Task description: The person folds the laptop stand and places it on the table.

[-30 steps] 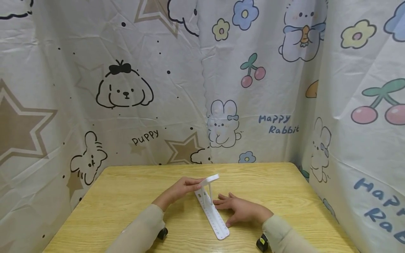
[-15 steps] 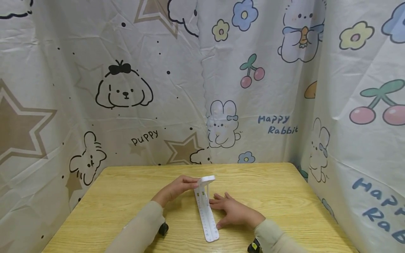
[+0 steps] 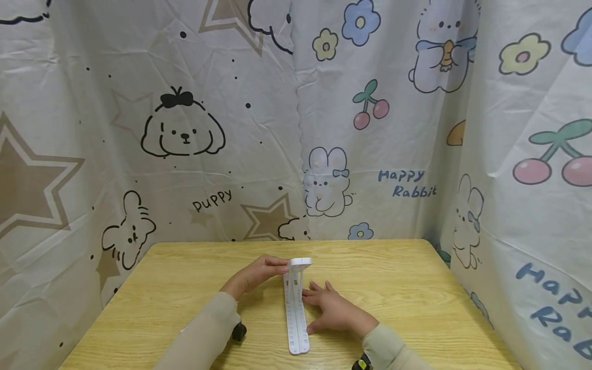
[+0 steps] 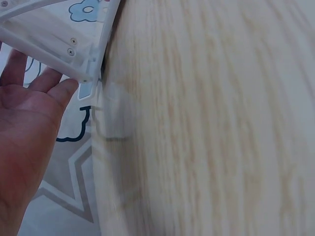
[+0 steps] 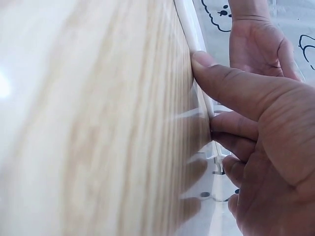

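Note:
A white plastic bracket (image 3: 296, 308) stands on the table, its long slotted base running toward me. An upright and a short top piece rise at its far end. My left hand (image 3: 261, 272) grips the upright near its top from the left. In the left wrist view, some left fingers (image 4: 47, 81) lie by a slanted brace with small screws; the thumb's hold is hard to see there. My right hand (image 3: 335, 308) rests on the table at the right, fingers spread. In the right wrist view its thumb and index fingertip touch the base's edge (image 5: 189, 24).
The wood-grain table (image 3: 185, 308) reaches back to a printed curtain (image 3: 259, 154), which hangs behind and along both sides. A black wrist device (image 3: 238, 331) sits under the left sleeve, and another black device (image 3: 362, 362) under the right.
The bracket has turned from slanting right to nearly straight toward me, its near end swinging left. My right hand has moved left along with the base; my left hand has shifted slightly left.

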Demonstrator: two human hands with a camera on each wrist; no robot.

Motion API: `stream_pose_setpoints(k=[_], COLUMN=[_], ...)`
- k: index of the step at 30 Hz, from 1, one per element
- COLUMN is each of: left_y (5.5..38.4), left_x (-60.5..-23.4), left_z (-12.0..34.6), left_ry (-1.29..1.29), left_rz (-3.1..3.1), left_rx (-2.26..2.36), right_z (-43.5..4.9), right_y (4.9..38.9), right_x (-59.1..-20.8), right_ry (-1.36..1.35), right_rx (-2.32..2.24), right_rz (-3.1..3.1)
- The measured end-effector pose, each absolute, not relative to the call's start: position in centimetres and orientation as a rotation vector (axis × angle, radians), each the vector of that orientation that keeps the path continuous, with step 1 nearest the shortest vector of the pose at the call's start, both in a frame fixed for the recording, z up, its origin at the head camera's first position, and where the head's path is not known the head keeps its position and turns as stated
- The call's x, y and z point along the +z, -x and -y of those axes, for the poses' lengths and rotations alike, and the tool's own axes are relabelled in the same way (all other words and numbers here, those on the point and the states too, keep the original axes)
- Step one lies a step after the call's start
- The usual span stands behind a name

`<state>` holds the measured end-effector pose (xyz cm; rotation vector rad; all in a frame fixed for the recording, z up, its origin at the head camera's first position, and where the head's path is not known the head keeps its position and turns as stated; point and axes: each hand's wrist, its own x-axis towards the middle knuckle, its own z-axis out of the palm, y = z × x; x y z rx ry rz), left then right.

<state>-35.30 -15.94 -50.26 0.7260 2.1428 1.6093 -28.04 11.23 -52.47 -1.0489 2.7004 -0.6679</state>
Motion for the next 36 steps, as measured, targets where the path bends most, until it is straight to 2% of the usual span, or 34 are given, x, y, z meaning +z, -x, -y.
stream_pose_setpoints(k=[29, 36], left_y=[35.3, 34.8], left_x=[-49.3, -49.3], left_z=[17.1, 17.2], left_ry=[-0.734, -0.718], left_rz=[-2.167, -2.241], left_rx=[1.622, 1.634], right_z=[-9.8, -10.2], right_y=[28.0, 28.1], right_x=[-52.1, -51.9], right_ry=[0.995, 1.008], right_rx=[-0.598, -0.713], right_rz=[-2.751, -2.719])
